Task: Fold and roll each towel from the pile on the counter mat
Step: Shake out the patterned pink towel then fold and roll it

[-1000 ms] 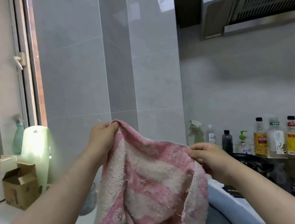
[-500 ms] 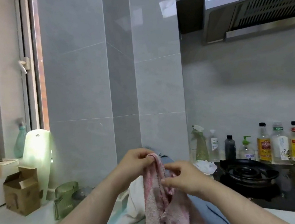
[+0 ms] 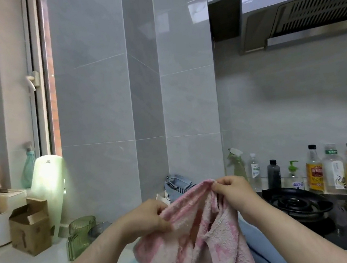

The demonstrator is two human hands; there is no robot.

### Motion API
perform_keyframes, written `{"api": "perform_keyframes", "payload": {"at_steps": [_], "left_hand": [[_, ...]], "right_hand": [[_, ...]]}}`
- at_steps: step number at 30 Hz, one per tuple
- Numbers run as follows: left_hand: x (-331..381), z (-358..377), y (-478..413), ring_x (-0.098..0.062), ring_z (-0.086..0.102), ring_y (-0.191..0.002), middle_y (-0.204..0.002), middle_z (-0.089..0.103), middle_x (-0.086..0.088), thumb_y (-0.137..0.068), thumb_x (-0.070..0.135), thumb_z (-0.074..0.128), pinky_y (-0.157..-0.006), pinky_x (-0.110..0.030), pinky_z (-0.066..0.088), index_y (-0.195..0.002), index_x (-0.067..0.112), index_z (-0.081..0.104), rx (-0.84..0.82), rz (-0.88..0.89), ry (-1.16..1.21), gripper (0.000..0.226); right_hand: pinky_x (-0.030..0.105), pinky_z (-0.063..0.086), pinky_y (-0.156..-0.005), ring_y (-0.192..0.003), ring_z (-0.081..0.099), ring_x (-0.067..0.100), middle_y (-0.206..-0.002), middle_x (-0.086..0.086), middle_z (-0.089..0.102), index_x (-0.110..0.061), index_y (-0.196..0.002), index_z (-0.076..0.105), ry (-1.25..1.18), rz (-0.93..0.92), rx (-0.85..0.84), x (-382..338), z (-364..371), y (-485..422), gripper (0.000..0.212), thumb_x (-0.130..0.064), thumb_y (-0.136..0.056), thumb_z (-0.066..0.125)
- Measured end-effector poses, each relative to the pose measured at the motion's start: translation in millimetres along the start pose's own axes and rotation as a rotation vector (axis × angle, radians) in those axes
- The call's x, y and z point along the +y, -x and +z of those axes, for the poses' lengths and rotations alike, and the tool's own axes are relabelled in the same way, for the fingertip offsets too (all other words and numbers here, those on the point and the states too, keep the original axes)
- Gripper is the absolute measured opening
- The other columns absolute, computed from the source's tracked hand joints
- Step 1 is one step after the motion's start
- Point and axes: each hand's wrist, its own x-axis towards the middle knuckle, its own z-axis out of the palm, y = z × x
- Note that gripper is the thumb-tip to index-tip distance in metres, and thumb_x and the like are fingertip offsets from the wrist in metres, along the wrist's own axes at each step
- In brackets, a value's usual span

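Above the counter mat [image 3: 266, 248], the pink towel [image 3: 204, 236] hangs between 2 hands. The left hand [image 3: 148, 218] pinches its top edge low, the right hand [image 3: 231, 191] pinches it higher up.

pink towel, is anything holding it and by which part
The left hand and right hand each pinch the pink-and-white terry towel along its top edge; the rest hangs.

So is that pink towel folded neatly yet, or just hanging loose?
Hanging loose, not folded. The pink towel droops in uneven bunches from its top edge, which the left hand and right hand pinch.
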Motion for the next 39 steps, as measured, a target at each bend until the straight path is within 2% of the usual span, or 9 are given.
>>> {"api": "perform_keyframes", "payload": {"at_steps": [6, 13, 19, 22, 25, 29, 33, 35, 39], "left_hand": [[-39.1, -11.7, 12.9, -0.02, 0.069, -0.073, -0.078, 0.073, -0.005, -0.066, 0.007, 0.081, -0.064, -0.034, 0.056, -0.077, 0.015, 0.073, -0.071, -0.146, 0.041, 0.016], [-58.7, 5.8, 3.1, -0.029, 0.064, -0.08, -0.088, 0.066, -0.018, -0.077, -0.002, 0.071, -0.068, -0.034, 0.054, -0.091, 0.005, 0.057, 0.189, -0.211, 0.66, 0.021], [-60.1, 40.3, -2.1, -0.032, 0.063, -0.077, -0.087, 0.065, -0.023, -0.086, -0.01, 0.056, -0.067, -0.038, 0.056, -0.105, -0.007, 0.057, 0.293, -0.195, 0.832, 0.019], [-57.4, 57.0, -4.3, -0.033, 0.063, -0.08, -0.089, 0.067, -0.023, -0.086, -0.012, 0.054, -0.073, -0.042, 0.055, -0.108, -0.006, 0.058, 0.292, -0.159, 0.887, 0.024], [-51.8, 70.3, -5.4, -0.029, 0.064, -0.075, -0.084, 0.069, -0.016, -0.083, -0.015, 0.055, -0.067, -0.037, 0.054, -0.106, -0.001, 0.06, 0.265, -0.135, 0.925, 0.027], [-48.9, 84.0, -6.6, -0.026, 0.063, -0.071, -0.086, 0.069, -0.016, -0.075, -0.013, 0.065, -0.067, -0.034, 0.05, -0.104, -0.001, 0.058, 0.264, -0.121, 0.958, 0.032], [-46.1, 96.4, -2.4, -0.022, 0.062, -0.065, -0.08, 0.067, -0.016, -0.088, -0.007, 0.055, -0.061, -0.029, 0.052, -0.098, -0.003, 0.064, 0.275, -0.115, 0.987, 0.014], [-44.5, 101.8, 1.2, -0.025, 0.062, -0.063, -0.077, 0.066, -0.02, -0.09, -0.004, 0.055, -0.06, -0.03, 0.053, -0.093, -0.007, 0.066, 0.267, -0.117, 1.022, 0.011], [-43.6, 114.0, 7.2, -0.031, 0.067, -0.069, -0.084, 0.067, -0.028, -0.089, -0.005, 0.054, -0.066, -0.037, 0.057, -0.089, -0.012, 0.069, 0.214, -0.126, 1.121, 0.017]], "right_hand": [[0.035, 0.051, -0.068, -0.069, 0.062, 0.027, -0.076, 0.02, 0.066, 0.002, -0.079, 0.068, -0.117, 0.186, 0.065, 10.4, -23.5, -7.7, 0.01, -0.003, -0.087, 0.063], [0.027, 0.047, -0.061, -0.066, 0.058, 0.023, -0.078, 0.013, 0.064, -0.007, -0.081, 0.067, 0.069, 0.298, -0.08, 64.2, -12.9, -3.8, 0.014, 0.005, -0.078, 0.061], [0.03, 0.048, -0.084, -0.096, 0.057, 0.023, -0.106, -0.002, 0.06, -0.028, -0.086, 0.068, 1.02, -0.254, -0.176, 101.6, -22.0, 15.6, 0.014, -0.019, -0.082, 0.057], [0.031, 0.049, -0.071, -0.087, 0.058, 0.021, -0.094, -0.008, 0.058, -0.027, -0.07, 0.066, 1.255, -0.739, -0.237, 108.3, -26.6, 35.7, 0.003, -0.028, -0.068, 0.063], [0.034, 0.041, -0.078, -0.085, 0.051, 0.021, -0.082, -0.005, 0.057, -0.024, -0.074, 0.062, 1.334, -0.726, -0.466, 102.5, -24.7, 50.2, 0.029, -0.045, -0.085, 0.046], [0.038, 0.031, -0.085, -0.084, 0.042, 0.023, -0.077, 0.002, 0.053, -0.019, -0.075, 0.06, 1.425, -0.608, -0.525, 100.9, -24.1, 49.2, 0.051, -0.065, -0.085, 0.038], [0.035, 0.034, -0.088, -0.089, 0.052, 0.022, -0.081, -0.004, 0.063, -0.022, -0.089, 0.07, 1.301, -0.613, -0.476, 107.0, -17.4, 48.6, 0.041, -0.055, -0.087, 0.045], [0.026, 0.036, -0.095, -0.095, 0.058, 0.007, -0.088, -0.018, 0.068, -0.03, -0.094, 0.071, 1.003, -0.501, -0.432, 104.1, -12.1, 49.3, 0.023, -0.039, -0.088, 0.051], [0.01, 0.042, -0.07, -0.073, 0.059, -0.006, -0.069, -0.028, 0.064, -0.034, -0.07, 0.068, 0.419, -0.195, -0.322, 94.9, 10.1, 55.2, 0.023, -0.019, -0.087, 0.066]]}}
